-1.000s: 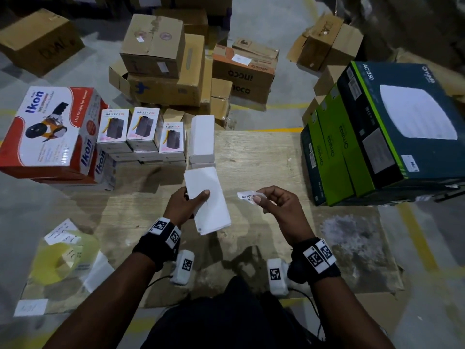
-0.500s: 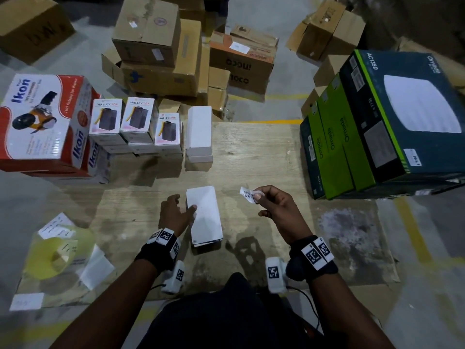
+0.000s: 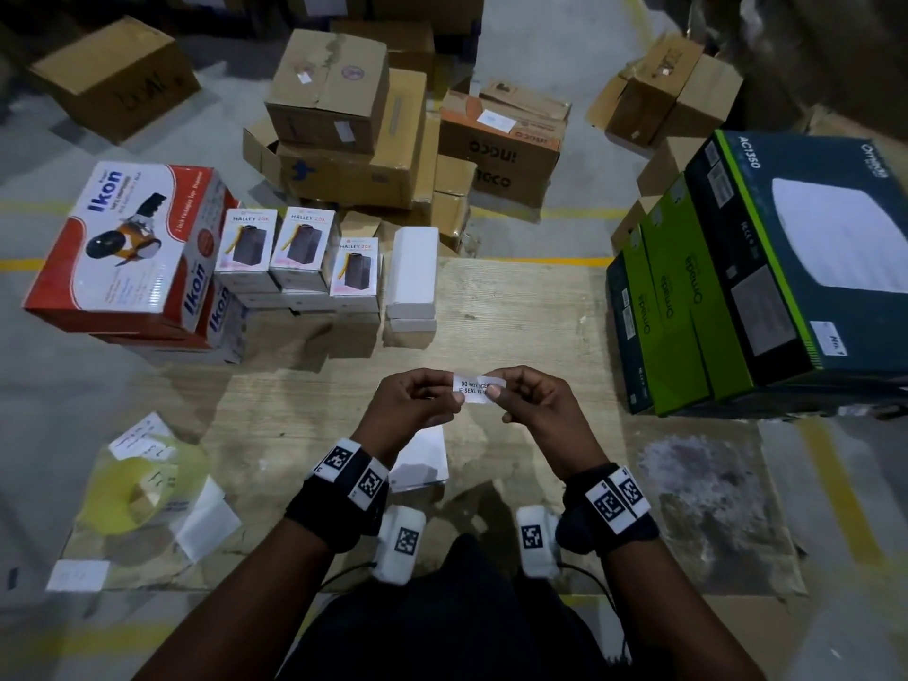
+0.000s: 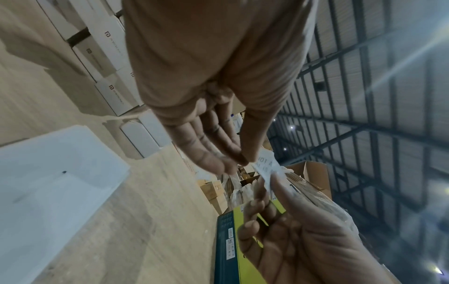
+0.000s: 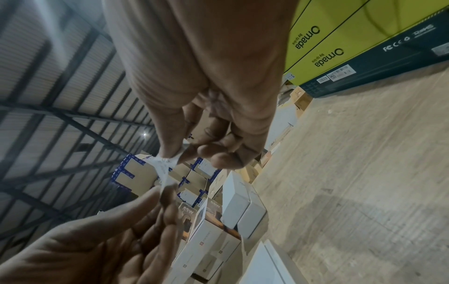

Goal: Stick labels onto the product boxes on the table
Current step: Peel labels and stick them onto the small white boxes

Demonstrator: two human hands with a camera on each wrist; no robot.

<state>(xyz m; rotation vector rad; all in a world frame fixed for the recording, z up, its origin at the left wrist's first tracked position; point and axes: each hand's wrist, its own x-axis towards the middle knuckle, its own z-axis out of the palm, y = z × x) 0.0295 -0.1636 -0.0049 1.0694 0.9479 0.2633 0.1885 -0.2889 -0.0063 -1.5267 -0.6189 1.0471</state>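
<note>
Both hands have come together since half a second ago: the left hand (image 3: 410, 403) has left the white box (image 3: 423, 459), which now lies flat on the wooden table (image 3: 530, 307) under the left wrist. Far left stand the red Ikon boxes (image 3: 123, 248), then the Halley boxes (image 3: 299, 248) and a plain white stack (image 3: 412, 272); green Omada boxes (image 3: 688, 297) fill the right. A yellow tape roll (image 3: 132, 489) lies near left. The label (image 3: 475, 385), small, white, with black print, hangs in the air above the table. The right hand (image 3: 535, 405) pinches its right end, the left pinches its left end.
</note>
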